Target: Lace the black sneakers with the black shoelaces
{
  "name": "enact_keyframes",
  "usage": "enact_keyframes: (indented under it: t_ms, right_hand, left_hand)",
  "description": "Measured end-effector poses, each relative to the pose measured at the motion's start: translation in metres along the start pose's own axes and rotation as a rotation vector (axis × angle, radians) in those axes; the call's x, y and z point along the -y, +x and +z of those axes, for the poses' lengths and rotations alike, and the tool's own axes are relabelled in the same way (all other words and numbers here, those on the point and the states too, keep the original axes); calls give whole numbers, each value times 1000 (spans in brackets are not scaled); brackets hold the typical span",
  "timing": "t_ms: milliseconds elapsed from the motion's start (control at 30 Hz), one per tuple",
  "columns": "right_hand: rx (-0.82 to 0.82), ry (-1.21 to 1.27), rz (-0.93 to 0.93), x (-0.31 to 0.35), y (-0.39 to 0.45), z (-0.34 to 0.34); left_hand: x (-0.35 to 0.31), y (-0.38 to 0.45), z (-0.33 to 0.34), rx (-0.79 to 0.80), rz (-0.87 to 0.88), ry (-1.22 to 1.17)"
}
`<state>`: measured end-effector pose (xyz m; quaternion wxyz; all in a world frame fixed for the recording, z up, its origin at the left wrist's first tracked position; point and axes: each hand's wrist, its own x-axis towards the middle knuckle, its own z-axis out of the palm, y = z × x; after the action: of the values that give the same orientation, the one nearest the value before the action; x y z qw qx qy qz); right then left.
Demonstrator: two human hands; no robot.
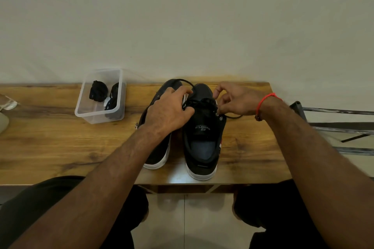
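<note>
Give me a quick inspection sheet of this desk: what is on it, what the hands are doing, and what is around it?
Surface: wooden table, set against a plain wall.
Job's things: two black sneakers side by side, left sneaker and right sneaker; a lace partly threaded on the right sneaker.
Clutter: clear tub holding spare lace bundles.
Hands: left hand pinches the lace over the shoes; right hand pinches the lace at the right sneaker's eyelets, with a red band on its wrist.
Cables: nothing seen.
Surroundings: metal frame at right; pale objects at the left edge, unclear; tiled floor below.
</note>
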<state>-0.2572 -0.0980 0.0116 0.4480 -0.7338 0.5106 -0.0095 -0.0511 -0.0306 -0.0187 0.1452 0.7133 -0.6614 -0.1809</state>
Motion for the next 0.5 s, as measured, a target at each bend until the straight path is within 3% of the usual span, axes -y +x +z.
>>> enact_keyframes:
  t_ms: [200, 300, 500]
  right_hand:
    - [72, -26, -26, 4, -1, 4]
    - [71, -64, -21, 4, 0, 5]
    - [-95, -164, -139, 8, 3, 10]
  left_hand:
    - [-10, -12, 12, -134, 104, 100]
    - [-8, -10, 15, -195, 113, 38]
    - [-11, 6, 5, -226, -3, -722]
